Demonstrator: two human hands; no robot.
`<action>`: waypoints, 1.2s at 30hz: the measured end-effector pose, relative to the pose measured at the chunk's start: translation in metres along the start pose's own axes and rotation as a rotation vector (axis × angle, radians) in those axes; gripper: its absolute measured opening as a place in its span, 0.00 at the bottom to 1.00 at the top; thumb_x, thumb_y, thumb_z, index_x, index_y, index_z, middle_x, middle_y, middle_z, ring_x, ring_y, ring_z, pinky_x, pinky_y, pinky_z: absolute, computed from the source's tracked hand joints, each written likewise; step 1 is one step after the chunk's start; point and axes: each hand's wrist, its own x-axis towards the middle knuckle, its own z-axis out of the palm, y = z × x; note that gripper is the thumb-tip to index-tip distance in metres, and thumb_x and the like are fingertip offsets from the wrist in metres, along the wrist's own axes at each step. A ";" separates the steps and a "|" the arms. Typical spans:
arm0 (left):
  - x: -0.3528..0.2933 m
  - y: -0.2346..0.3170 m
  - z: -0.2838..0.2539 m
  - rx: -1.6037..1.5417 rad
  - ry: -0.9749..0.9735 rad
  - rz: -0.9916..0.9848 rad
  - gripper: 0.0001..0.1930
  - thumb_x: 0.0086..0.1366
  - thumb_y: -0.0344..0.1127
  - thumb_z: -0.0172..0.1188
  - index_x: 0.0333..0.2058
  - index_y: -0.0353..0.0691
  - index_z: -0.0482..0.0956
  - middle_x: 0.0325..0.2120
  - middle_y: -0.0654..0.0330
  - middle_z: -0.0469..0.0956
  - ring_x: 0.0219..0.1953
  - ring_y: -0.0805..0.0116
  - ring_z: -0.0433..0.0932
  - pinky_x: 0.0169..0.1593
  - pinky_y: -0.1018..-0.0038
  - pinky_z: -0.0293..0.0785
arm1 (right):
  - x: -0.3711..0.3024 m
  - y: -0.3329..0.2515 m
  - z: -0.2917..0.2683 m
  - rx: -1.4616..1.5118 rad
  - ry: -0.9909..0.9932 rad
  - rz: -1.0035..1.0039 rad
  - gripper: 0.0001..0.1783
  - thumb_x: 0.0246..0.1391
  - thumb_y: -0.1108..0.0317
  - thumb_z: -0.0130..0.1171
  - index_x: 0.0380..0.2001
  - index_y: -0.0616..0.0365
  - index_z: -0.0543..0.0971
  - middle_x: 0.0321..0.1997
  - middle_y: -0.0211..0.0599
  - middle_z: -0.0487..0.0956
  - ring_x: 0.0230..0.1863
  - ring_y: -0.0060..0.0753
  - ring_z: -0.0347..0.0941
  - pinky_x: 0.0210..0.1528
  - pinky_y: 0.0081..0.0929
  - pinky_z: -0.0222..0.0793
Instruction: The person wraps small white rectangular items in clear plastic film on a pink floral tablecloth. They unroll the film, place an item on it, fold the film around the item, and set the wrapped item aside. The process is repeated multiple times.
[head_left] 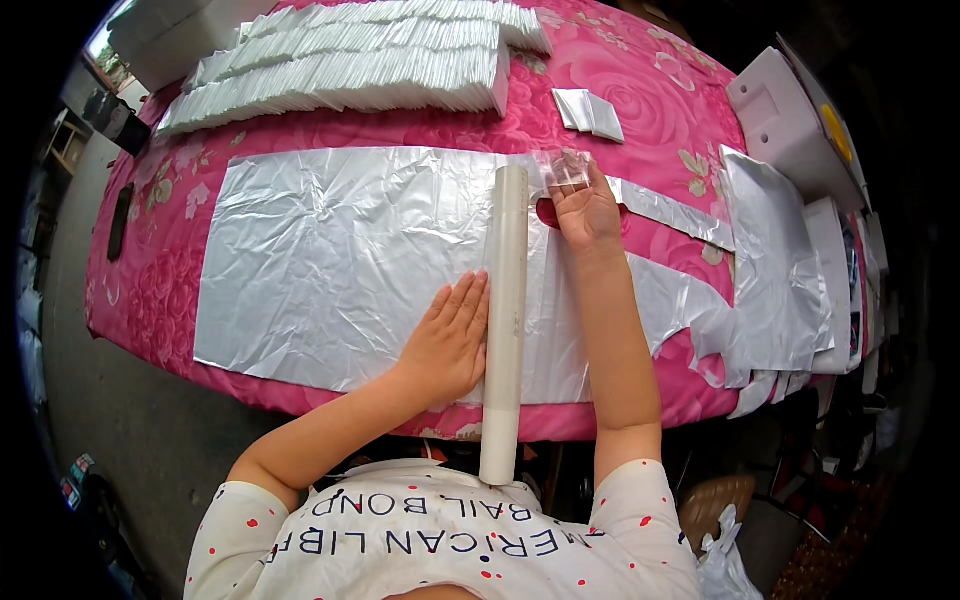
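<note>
A large silver plastic sheet lies spread and wrinkled across the table. My left hand is open and flat on it, fingers together, its edge against a long pale tube. This tube rests across the sheet, its near end sticking out past the table edge towards my body. At the tube's far end my right hand is turned palm up, with clear plastic film over its fingers, which appear closed on it. Beside that hand, a narrow silver strip stretches right, and more silver plastic lies under my forearm.
Long rows of folded silver packets stand at the back left. Several loose packets lie behind my right hand. Silver sheets are piled at the right, below a white box. A dark bar lies on the pink flowered tablecloth.
</note>
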 end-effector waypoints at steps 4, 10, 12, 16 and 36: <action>0.002 0.002 0.001 -0.032 0.003 0.013 0.31 0.60 0.37 0.41 0.60 0.23 0.52 0.63 0.41 0.48 0.67 0.49 0.44 0.67 0.59 0.38 | 0.031 -0.097 -0.051 0.285 -0.350 -0.085 0.14 0.61 0.67 0.43 0.46 0.62 0.69 0.49 0.42 0.75 0.50 0.42 0.72 0.50 0.40 0.70; 0.000 -0.001 0.005 -0.009 0.023 0.005 0.31 0.61 0.37 0.41 0.59 0.23 0.53 0.63 0.40 0.48 0.67 0.49 0.45 0.67 0.59 0.38 | -0.014 -0.146 0.029 -0.142 -0.026 -0.470 0.18 0.63 0.65 0.39 0.52 0.63 0.67 0.52 0.43 0.73 0.54 0.39 0.68 0.55 0.37 0.65; 0.000 0.001 0.004 -0.023 0.038 0.014 0.31 0.61 0.37 0.41 0.59 0.23 0.53 0.63 0.40 0.49 0.67 0.49 0.45 0.67 0.59 0.38 | -0.044 -0.110 0.083 -0.364 -0.096 -0.499 0.20 0.64 0.63 0.38 0.54 0.62 0.67 0.56 0.45 0.70 0.58 0.38 0.66 0.60 0.34 0.60; 0.000 0.000 0.004 0.002 0.031 0.009 0.30 0.61 0.37 0.41 0.58 0.22 0.53 0.62 0.39 0.50 0.66 0.47 0.47 0.67 0.58 0.39 | -0.063 0.023 0.136 -0.742 -0.609 -0.407 0.24 0.63 0.60 0.44 0.54 0.69 0.66 0.55 0.45 0.72 0.59 0.32 0.64 0.60 0.26 0.56; -0.002 -0.018 -0.034 -0.512 0.302 -0.109 0.29 0.62 0.39 0.46 0.57 0.26 0.57 0.59 0.43 0.56 0.62 0.50 0.58 0.62 0.58 0.54 | -0.154 0.087 0.090 -1.510 -0.928 -0.639 0.38 0.53 0.58 0.56 0.62 0.63 0.55 0.65 0.53 0.56 0.66 0.52 0.51 0.63 0.40 0.53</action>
